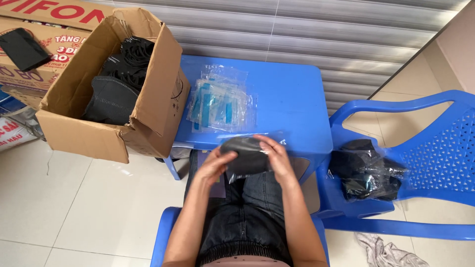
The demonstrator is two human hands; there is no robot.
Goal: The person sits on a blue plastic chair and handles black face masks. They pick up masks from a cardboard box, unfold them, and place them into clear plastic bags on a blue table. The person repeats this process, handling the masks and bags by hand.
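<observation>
Pale floor tiles [74, 207] and a ribbed grey shutter [316, 34] frame the spot where you sit on a blue chair [161, 232], your knees tucked under a small blue bench [292, 99].

Your left hand [213, 165] and right hand [278, 159] meet over the near edge of the bench, both closed around a black cloth bundle [246, 154] that sits inside a clear plastic bag [250, 170]. Your left fingers [228, 157] curl over the left end of the bundle, pinching it through the plastic. Your right fingers [267, 146] lie together across its right end, pressing down on the bag. The bundle hangs just above your lap, touching both hands.

Farther back on the bench, towards its left side, lies a loose stack of clear bags with blue strips [220, 101]. Left of the bench, pressed against it, stands an open cardboard box [106, 136] filled with more black cloth pieces [121, 79]. Behind that box, at the far left, are more printed cartons [49, 44], with a flat black piece [22, 47] lying on top.

To your right, a second blue chair [435, 158] holds a pile of bagged black bundles [368, 170] on its seat. A crumpled grey rag [388, 252] lies on the floor near that chair.
</observation>
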